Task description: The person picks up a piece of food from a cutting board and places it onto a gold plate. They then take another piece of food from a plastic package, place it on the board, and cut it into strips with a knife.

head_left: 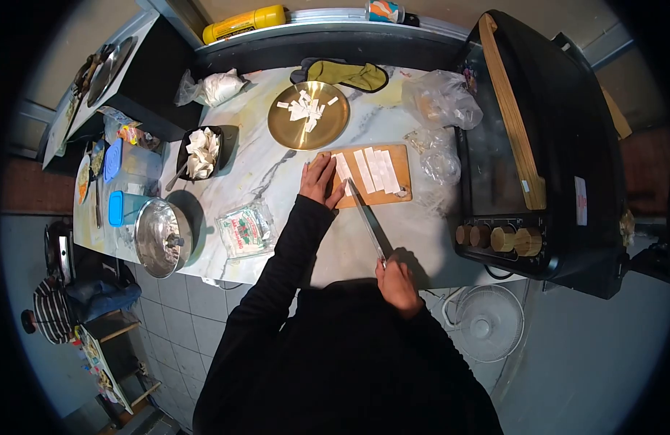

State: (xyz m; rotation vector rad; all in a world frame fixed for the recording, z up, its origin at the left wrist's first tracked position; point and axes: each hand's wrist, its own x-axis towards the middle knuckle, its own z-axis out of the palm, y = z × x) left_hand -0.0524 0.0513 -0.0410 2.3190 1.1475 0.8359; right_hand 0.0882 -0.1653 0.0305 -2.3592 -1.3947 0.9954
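Observation:
My left hand [319, 178] lies over the left edge of a wooden cutting board [387, 198], its fingers bent and pressing on a white strip [343, 166]. In my right hand [399, 286] is the handle of a knife [369, 223]. The blade points away from me, and its tip rests by the pressed strip, close to my left thumb. Several more white strips [378, 171] lie side by side on the right half of the board. Beyond the board is a round gold-coloured plate [282, 132] with small cut white pieces [306, 110] heaped on it.
A black oven [560, 145] stands at the right beside plastic bags [444, 101]. To the left are a black bowl of white pieces [203, 154], a steel bowl [157, 250], a clear printed package [246, 230] and blue-lidded containers [125, 206]. A green-and-black cloth [346, 74] lies behind the plate. Another person [56, 308] sits far left.

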